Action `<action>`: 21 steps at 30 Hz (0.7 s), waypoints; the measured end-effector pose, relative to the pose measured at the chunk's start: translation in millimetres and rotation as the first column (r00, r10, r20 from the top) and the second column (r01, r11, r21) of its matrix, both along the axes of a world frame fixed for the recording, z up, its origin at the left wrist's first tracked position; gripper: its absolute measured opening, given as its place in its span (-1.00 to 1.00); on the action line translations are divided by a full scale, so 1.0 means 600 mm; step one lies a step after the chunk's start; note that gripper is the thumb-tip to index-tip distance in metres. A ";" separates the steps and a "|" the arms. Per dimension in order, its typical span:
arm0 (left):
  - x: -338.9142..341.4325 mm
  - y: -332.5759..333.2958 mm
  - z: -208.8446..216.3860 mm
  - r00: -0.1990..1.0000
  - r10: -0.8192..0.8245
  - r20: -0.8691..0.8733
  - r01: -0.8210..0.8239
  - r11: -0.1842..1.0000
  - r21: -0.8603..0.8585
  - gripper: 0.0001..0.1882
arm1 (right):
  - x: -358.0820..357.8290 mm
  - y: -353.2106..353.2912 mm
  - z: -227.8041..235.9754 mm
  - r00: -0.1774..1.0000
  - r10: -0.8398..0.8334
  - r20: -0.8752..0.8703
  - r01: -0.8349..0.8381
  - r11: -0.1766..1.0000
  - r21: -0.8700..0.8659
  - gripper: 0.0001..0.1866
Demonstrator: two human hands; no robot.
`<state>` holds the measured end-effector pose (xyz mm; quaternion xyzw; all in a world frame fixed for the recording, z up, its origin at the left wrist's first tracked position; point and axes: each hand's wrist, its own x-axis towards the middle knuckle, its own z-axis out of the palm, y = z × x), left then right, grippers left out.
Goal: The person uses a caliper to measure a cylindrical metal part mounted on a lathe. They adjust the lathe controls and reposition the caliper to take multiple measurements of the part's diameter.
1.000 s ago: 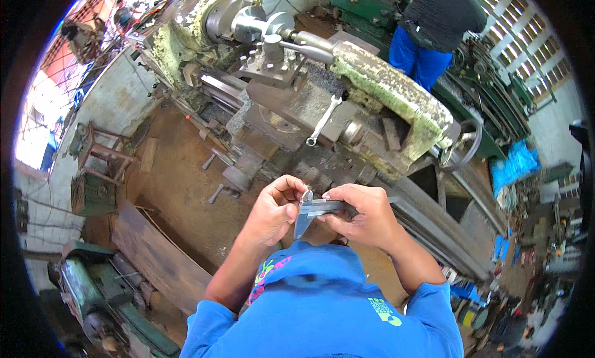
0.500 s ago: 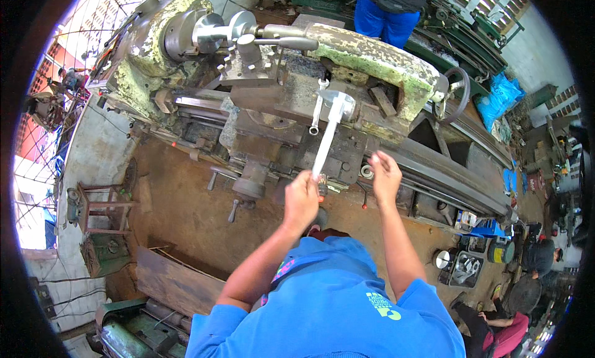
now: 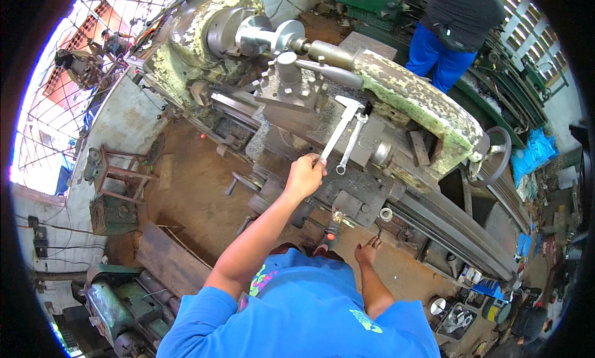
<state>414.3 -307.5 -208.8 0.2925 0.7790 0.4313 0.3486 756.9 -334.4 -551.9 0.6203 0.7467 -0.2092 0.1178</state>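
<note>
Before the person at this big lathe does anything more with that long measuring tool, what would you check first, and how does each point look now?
1. Left hand has hold of the caliper: ok, the fingers close on its lower end.
2. Caliper rests steady on the lathe carriage: cannot tell, it lies flat but its support is unclear.
3. Wrench is apart from the caliper: not ok, it lies right beside it, possibly touching.
4. Right hand is free: ok, it hangs low and empty.
5. Chuck is at rest: cannot tell from one picture.
6. Co-worker in blue trousers stands apart: ok, on the far side of the machine.
</note>
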 end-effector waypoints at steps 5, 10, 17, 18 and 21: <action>-0.008 -0.028 0.009 0.995 -0.043 0.088 0.042 0.999 0.007 -0.54 | -0.001 0.011 -0.018 0.997 -0.053 0.059 0.067 0.958 -0.279 0.07; -0.051 -0.140 0.033 0.944 -0.017 -0.330 0.046 0.996 0.080 -0.63 | -0.032 -0.025 0.015 0.990 -0.108 0.086 0.120 0.983 -0.142 -0.04; -0.297 -0.237 -0.094 0.935 0.302 -0.189 -0.339 0.917 -0.211 -0.51 | -0.159 -0.120 0.069 0.971 0.115 -0.211 -0.178 0.935 -0.306 -0.50; -0.316 -0.232 -0.130 0.926 0.375 0.041 -0.347 0.890 -0.294 -0.43 | -0.184 -0.142 0.086 0.944 0.003 -0.330 -0.110 0.945 -0.307 -0.52; -0.363 -0.205 -0.203 0.782 0.397 0.480 -0.179 0.882 -0.436 -0.22 | -0.288 -0.207 0.163 0.728 -0.389 -0.564 0.101 0.876 -0.472 -0.51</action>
